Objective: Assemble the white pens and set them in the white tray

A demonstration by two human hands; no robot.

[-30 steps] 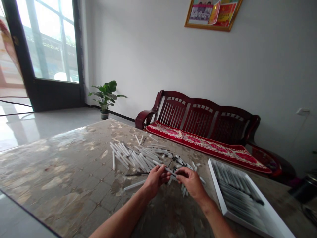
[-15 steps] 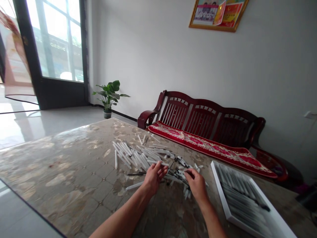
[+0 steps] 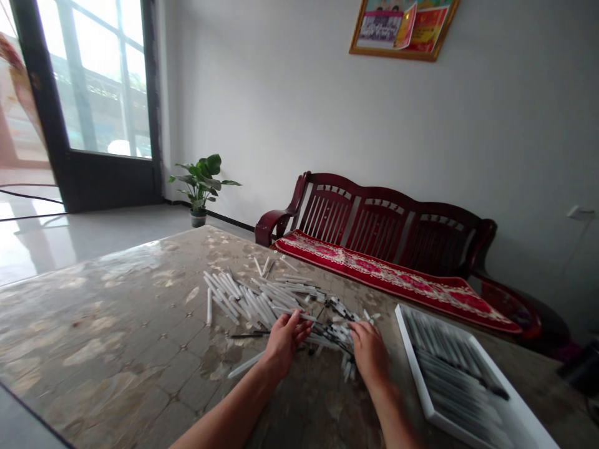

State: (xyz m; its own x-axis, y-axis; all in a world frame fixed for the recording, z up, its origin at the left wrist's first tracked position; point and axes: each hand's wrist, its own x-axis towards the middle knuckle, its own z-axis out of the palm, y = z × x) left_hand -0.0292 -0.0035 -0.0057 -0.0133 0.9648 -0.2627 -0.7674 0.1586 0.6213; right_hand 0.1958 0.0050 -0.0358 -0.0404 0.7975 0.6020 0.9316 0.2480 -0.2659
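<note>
My left hand (image 3: 283,342) is closed around a whitish pen barrel (image 3: 302,314), held nearly level over the heap. Beyond it lies a pile of loose white pen barrels (image 3: 243,298). My right hand (image 3: 370,354) is over the right side of the heap, its fingers curled and pressed together; what they grip, if anything, is too small to make out. Small black and white pen parts (image 3: 344,310), apparently caps and tips, lie around its fingertips. Thin dark refill-like sticks (image 3: 246,336) rest left of my left hand, with a single pale barrel (image 3: 246,364) nearer me.
A white open box (image 3: 418,374) filled with rows of clear and black pens stands on the patterned table (image 3: 116,337) to the right. Behind the table is a dark red wooden bench (image 3: 374,218) with a red runner. A potted plant (image 3: 201,181) stands on the floor.
My right hand has lowered slightly, and its fingers bend further over the small parts. My left hand still holds the barrel. The whole view has shifted a little.
</note>
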